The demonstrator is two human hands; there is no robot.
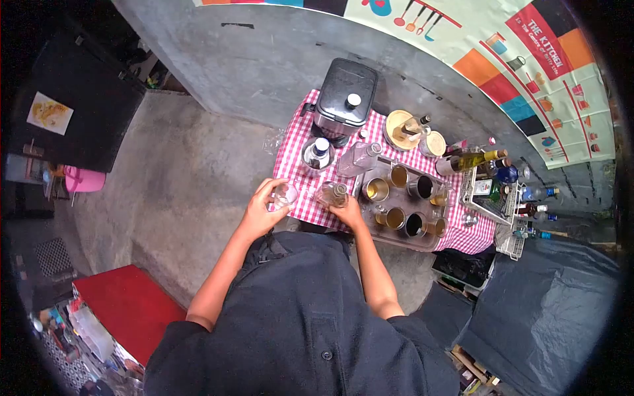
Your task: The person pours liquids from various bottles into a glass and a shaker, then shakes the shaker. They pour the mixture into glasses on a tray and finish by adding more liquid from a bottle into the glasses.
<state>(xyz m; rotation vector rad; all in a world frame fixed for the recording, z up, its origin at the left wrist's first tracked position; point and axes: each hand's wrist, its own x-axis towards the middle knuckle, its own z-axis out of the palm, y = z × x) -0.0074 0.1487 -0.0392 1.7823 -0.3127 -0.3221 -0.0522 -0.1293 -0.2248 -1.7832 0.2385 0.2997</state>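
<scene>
My left hand [260, 210] is closed around a small see-through drinking glass [285, 195] at the table's near left edge. In my right hand [351, 214] is a small glass bottle [333, 193], its round mouth facing up toward me. The glass and the bottle are side by side, a short gap apart. Just beyond them stand a glass jug with a white lid [318, 153] and a square empty-looking glass bottle [360, 159]. Right of my right hand, a brown tray [370, 226] bears several cups, some with amber liquid [377, 189] and some with dark liquid [416, 225].
A red-checked cloth [298, 130] covers the table. A black and silver appliance [347, 92] stands at the back. To the right are several bottles [472, 160] and a white wire rack [492, 201]. A red surface [129, 310] lies at lower left, with a pink bucket [84, 178] farther off.
</scene>
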